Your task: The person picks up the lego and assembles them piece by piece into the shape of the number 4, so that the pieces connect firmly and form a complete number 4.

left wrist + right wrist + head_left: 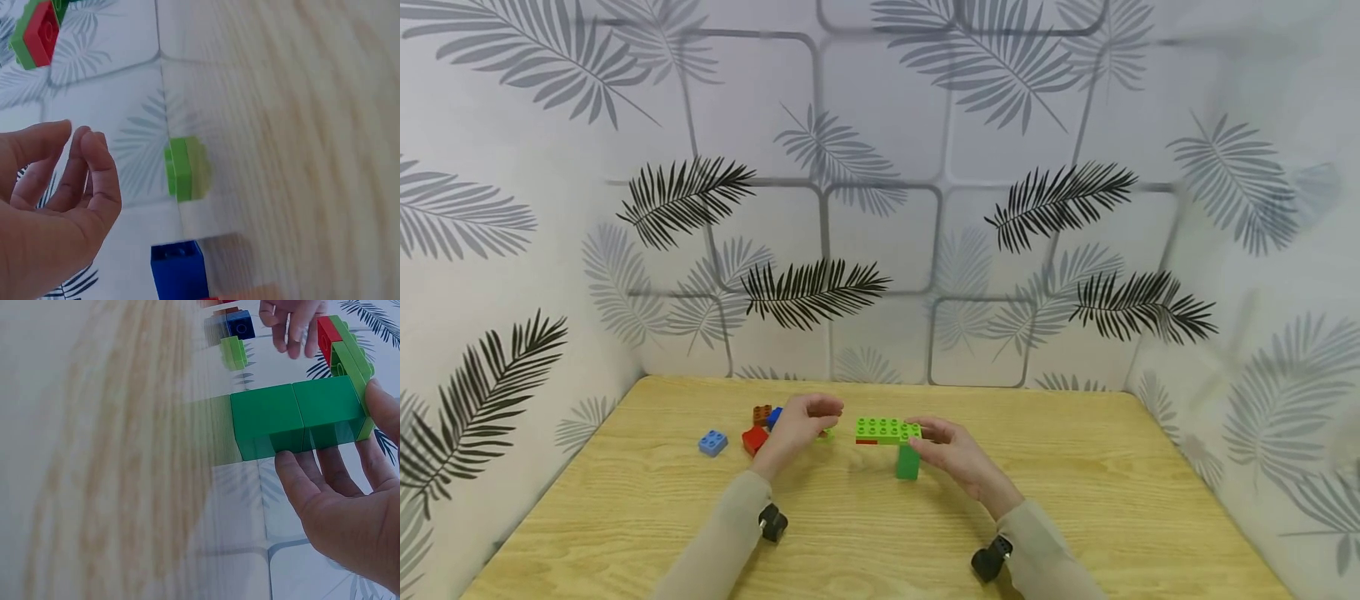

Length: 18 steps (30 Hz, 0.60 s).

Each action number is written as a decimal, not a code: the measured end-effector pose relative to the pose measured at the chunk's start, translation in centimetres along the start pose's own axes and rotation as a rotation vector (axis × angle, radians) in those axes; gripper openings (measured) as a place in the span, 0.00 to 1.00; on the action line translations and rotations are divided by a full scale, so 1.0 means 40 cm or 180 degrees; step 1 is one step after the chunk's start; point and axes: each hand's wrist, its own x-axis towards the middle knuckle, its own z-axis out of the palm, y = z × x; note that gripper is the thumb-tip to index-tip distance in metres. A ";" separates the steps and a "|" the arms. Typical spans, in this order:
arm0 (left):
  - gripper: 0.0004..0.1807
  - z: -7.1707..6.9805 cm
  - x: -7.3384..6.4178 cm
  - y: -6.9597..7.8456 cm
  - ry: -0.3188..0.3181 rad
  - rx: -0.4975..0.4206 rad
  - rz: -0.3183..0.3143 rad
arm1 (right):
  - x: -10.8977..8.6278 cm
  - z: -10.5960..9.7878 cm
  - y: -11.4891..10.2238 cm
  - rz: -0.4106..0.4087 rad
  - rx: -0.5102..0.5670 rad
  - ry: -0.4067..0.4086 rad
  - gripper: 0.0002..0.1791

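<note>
My right hand (pixel 961 457) holds a structure of toy building bricks by its right end. Two dark green bricks (pixel 297 419) are stacked as an upright column under the end of a long lime green brick (pixel 880 429). Below that brick's left end, a red brick (pixel 45 32) is attached and hangs clear of the table. Fingers of the right hand touch both the column and the lime top. My left hand (pixel 797 429) hovers to the left with loosely bent fingers and nothing between them. A small lime green brick (pixel 180 169) lies on the table near it.
Left of the left hand lie a light blue brick (pixel 712 442), a red brick (pixel 755 441), an orange-brown brick (pixel 762 414) and a dark blue brick (pixel 180 273). The wooden table (pixel 1097 500) meets a leaf-patterned backdrop (pixel 880 333) at its back edge.
</note>
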 end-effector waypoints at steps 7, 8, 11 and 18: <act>0.15 -0.023 0.008 -0.023 -0.0165 0.0790 0.0021 | 0.001 -0.001 0.002 -0.0006 -0.0004 -0.0009 0.30; 0.15 -0.024 0.010 -0.025 -0.0190 0.0846 0.0024 | 0.002 -0.001 0.003 -0.0009 -0.0002 -0.0014 0.30; 0.16 -0.026 0.015 -0.028 -0.0239 0.0956 0.0013 | 0.004 -0.001 0.004 -0.0006 0.0007 -0.0005 0.31; 0.19 -0.023 0.033 -0.035 -0.0403 0.1021 -0.0088 | 0.003 -0.001 0.005 -0.0011 -0.0006 0.0021 0.30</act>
